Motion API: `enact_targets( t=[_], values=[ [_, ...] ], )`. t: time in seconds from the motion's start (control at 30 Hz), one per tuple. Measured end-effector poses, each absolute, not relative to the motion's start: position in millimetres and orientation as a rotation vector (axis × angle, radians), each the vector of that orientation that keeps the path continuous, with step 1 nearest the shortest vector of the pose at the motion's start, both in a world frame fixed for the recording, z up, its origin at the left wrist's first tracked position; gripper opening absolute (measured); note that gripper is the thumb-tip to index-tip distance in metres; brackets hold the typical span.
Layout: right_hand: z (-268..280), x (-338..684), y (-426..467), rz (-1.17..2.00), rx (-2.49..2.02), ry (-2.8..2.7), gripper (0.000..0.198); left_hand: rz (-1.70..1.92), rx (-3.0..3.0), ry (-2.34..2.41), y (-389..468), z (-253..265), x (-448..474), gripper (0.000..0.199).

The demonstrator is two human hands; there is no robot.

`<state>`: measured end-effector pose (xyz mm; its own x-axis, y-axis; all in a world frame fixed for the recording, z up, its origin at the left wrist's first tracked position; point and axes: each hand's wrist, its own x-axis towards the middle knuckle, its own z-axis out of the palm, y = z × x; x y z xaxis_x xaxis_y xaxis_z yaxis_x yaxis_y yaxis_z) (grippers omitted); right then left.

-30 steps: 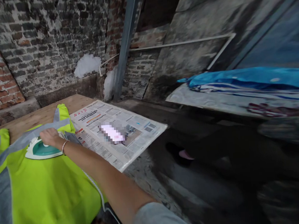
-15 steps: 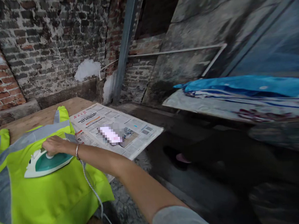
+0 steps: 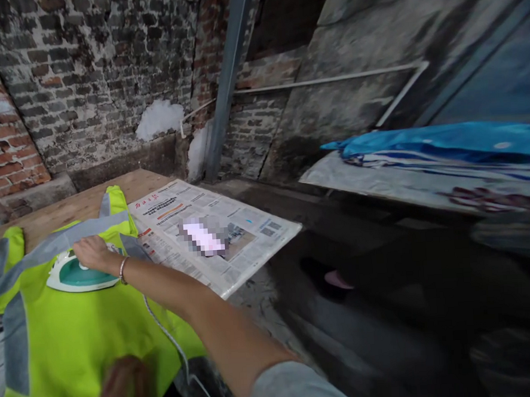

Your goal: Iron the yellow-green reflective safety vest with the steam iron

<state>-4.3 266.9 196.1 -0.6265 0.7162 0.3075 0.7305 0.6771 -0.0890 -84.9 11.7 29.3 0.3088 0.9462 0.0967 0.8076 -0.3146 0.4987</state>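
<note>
My right hand [image 3: 92, 253] is wrapped round the handle of a white and green clothes iron [image 3: 79, 277]. The iron rests with its sole on a fluorescent yellow garment [image 3: 84, 329] with grey reflective bands, just below the band across it. From under my right forearm the iron's pale cord [image 3: 165, 333] trails over the garment and past its lower edge. Low in the picture my left hand [image 3: 121, 390] is over the garment's near part, blurred, its fingers unclear. Whether it touches the fabric, I cannot tell.
Newspaper sheets [image 3: 259, 254] cover the right part of the wooden table [image 3: 124, 182]; a pixelated patch lies on them. Another table [image 3: 362, 180] at right bears blue cloth [image 3: 445, 138]. A dark shoe [image 3: 326, 281] shows on the floor. A metal post [image 3: 229, 87] stands behind.
My right hand has slid the iron farther up the garment, towards the grey band. My left hand has come into view at the bottom. The whole view has shifted slightly.
</note>
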Motion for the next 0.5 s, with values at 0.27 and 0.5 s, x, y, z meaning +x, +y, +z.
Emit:
enact_targets(
  t=[0.27,0.5],
  values=[
    [205.3,16.1,259.4,-0.007,-0.856,-2.933,0.025,1.244,2.186,2.244,57.2,43.2,-177.0,0.028],
    [192.8,37.7,216.8,0.05,-0.997,-2.905,0.025,0.8,2.06,2.466,125.3,80.9,-240.2,0.039]
  ],
)
